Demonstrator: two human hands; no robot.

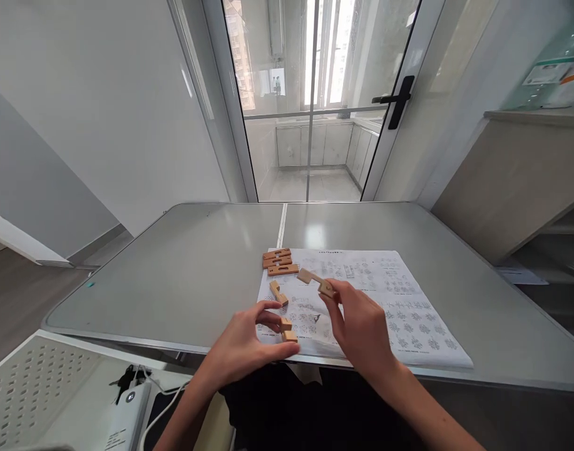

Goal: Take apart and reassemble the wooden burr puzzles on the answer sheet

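My right hand (359,316) pinches one end of a notched wooden puzzle piece (310,276), raised over the printed sheet and pointing left. My left hand (242,341) curves around another notched wooden puzzle piece (289,336) near the table's front edge, thumb on the near side and fingertips on the far side. Its index fingertip is close to a third light wooden piece (278,292) lying slantwise on the paper. Beyond that, several darker wooden pieces with slots (283,270) lie side by side at the sheet's top left corner.
A paper sheet (404,294) with printed diagrams lies under the pieces on the grey table (164,275). At lower left, a white perforated tray (33,376) holds a white device (129,416), a cable and keys. A glass door (310,144) stands behind; a shelf (516,169) flanks the right.
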